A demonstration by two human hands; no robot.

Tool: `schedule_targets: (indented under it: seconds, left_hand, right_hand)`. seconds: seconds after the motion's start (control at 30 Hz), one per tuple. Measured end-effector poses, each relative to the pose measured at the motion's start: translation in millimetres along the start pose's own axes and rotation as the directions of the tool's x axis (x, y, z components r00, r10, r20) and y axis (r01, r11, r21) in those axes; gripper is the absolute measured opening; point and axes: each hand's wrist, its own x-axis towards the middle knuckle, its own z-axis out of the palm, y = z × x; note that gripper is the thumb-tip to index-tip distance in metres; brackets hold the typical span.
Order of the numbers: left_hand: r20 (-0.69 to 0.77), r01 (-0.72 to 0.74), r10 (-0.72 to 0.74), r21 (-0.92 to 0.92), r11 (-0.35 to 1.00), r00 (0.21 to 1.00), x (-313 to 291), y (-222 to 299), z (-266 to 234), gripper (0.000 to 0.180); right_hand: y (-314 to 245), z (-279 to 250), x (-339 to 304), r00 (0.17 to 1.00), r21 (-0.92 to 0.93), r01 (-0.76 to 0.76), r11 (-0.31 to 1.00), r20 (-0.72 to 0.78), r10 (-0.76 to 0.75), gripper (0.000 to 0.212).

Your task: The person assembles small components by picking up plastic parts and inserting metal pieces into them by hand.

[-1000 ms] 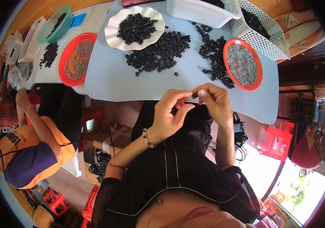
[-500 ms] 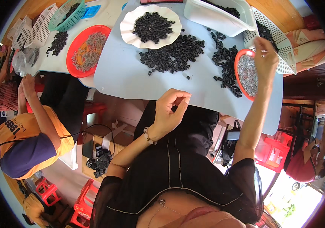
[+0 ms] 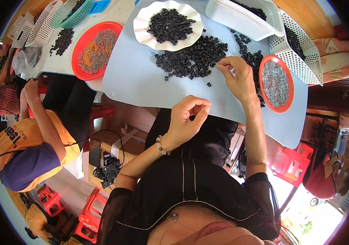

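My left hand (image 3: 186, 121) is closed in a pinch in front of the table's near edge; whatever is between its fingertips is too small to name. Over the table my right hand (image 3: 238, 79) also pinches, its fingertips at the right edge of a heap of small black plastic pieces (image 3: 191, 59); what they hold, if anything, I cannot make out. To the right of that hand lies an orange-rimmed dish (image 3: 291, 87) full of small shiny clear or metallic parts (image 3: 275, 83). Another strip of black pieces (image 3: 253, 59) runs beside the dish, partly behind my right hand.
A white scalloped plate (image 3: 142, 34) holds more black pieces. Behind are a white tub (image 3: 244, 20) and a white perforated basket (image 3: 282, 45). On the left table stands a red plate (image 3: 76, 61) of grey parts. A person in a yellow and purple shirt (image 3: 40, 151) sits left.
My right hand has moved left, from above the orange-rimmed dish to the edge of the black heap. My left hand stays pinched in nearly the same place. The view has shifted slightly.
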Motion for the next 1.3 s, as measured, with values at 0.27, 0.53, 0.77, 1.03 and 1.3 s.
schedule_targets:
  seconds: [0.27, 0.53, 0.77, 1.03, 1.3]
  left_hand:
    - [0.048, 0.147, -0.139, -0.290, 0.946, 0.989, 12.6, 18.4, -0.4, 0.017]
    - [0.020, -0.183, 0.182, 0.167, 0.969, 0.983, 37.2, 15.9, -6.4, 0.013]
    - [-0.008, -0.210, 0.223, 0.309, 0.927, 0.975, 36.2, 21.4, -8.2, 0.012]
    - [-0.023, -0.087, 0.094, 0.208, 0.974, 0.995, 25.1, 11.4, -6.9, 0.014]
    - [-0.088, -0.123, 0.115, -0.089, 0.988, 0.989, 26.7, 14.7, 2.5, 0.027]
  right_hand:
    - [-15.4, -18.4, -37.5, 0.967, 0.728, -0.255, 0.636, 0.212, 0.144, 0.012]
    - [-6.8, -12.8, -34.7, 0.943, 0.669, -0.329, 0.666, 0.193, 0.272, 0.009]
    - [-4.6, 4.8, -8.0, 0.999, 0.047, -0.016, 0.999, -0.050, 0.019, 0.016]
    - [1.3, 13.2, -1.0, 0.988, -0.211, 0.131, 0.969, -0.052, -0.144, 0.017]
    - [-13.1, -8.7, -39.7, 0.981, 0.509, -0.186, 0.840, 0.138, 0.134, 0.015]
